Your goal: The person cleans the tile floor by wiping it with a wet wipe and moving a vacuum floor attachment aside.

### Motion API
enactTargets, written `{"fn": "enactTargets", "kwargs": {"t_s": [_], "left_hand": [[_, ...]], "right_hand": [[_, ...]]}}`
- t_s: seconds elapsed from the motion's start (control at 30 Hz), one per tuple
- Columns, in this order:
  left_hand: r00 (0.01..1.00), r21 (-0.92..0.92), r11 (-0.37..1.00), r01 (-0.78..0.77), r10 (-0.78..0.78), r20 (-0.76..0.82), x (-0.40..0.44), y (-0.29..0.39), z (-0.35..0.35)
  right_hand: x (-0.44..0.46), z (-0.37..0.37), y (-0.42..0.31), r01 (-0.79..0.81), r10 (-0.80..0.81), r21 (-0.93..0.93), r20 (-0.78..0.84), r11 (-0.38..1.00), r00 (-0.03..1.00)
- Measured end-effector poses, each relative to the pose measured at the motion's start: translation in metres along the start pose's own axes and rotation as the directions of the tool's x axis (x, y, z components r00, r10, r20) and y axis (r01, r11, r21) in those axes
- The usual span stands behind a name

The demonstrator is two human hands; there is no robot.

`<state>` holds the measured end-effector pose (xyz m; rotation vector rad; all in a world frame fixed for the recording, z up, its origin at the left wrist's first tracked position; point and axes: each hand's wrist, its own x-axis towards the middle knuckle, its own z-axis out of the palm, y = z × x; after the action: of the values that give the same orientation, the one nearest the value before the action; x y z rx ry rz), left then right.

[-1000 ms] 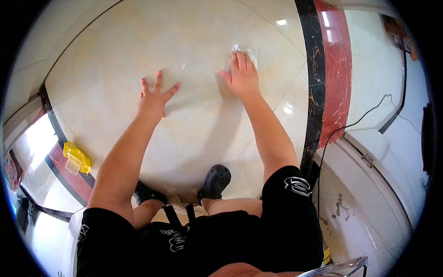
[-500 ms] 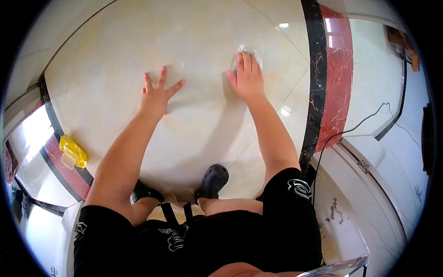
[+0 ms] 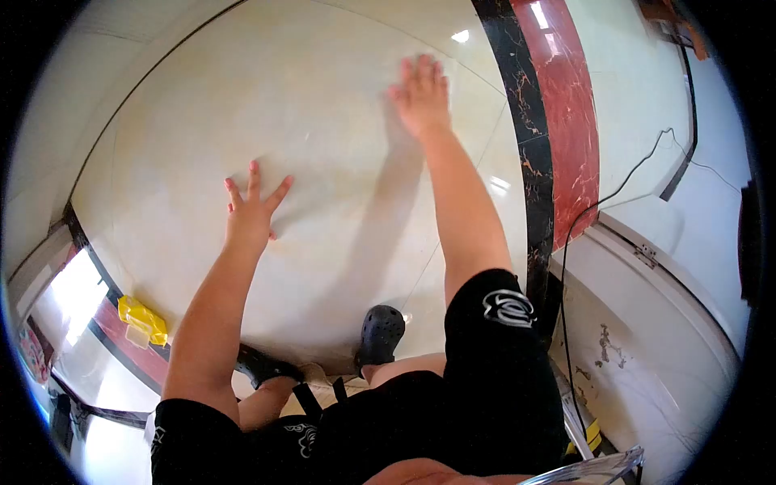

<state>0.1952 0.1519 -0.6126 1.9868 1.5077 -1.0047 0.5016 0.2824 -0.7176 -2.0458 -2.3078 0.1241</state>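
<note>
My left hand (image 3: 252, 214) rests on the glossy cream tile floor (image 3: 323, 121) with its fingers spread, holding nothing. Farther forward and to the right, my right hand (image 3: 424, 101) reaches out over the same tile with fingers extended, slightly smeared by motion. A thin white wipe showed at its fingertips a moment before; now I cannot make it out clearly, and the hand may cover it. Below the hands are my dark clogs (image 3: 380, 335) on the floor.
A yellow soft pack (image 3: 144, 315) with a pale lid lies at the left, near the doorway. Along the right runs a black stone border (image 3: 533, 162) beside a red marbled strip (image 3: 566, 121). A black cable (image 3: 602, 204) crosses near a white door panel (image 3: 647, 323).
The view has shifted and turned slightly. My right hand has slid farther forward, and the white wipe at its fingertips is no longer distinct. My left hand keeps its spread pose.
</note>
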Motion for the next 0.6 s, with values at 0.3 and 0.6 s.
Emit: {"fn": "enactTargets", "kwargs": {"t_s": [0.3,0.6], "left_hand": [[1.0,-0.057,0.998,0.0,-0.001,-0.016,0.0,-0.001,-0.001],[0.998,-0.053,0.998,-0.043,0.041,-0.038,0.004,-0.004,0.01]], "right_hand": [[-0.012,-0.016,-0.076,0.381,-0.414,0.262,0.084,0.887,0.906],[-0.014,-0.013,0.053,-0.162,0.158,0.087,0.049,0.983,0.986]]}}
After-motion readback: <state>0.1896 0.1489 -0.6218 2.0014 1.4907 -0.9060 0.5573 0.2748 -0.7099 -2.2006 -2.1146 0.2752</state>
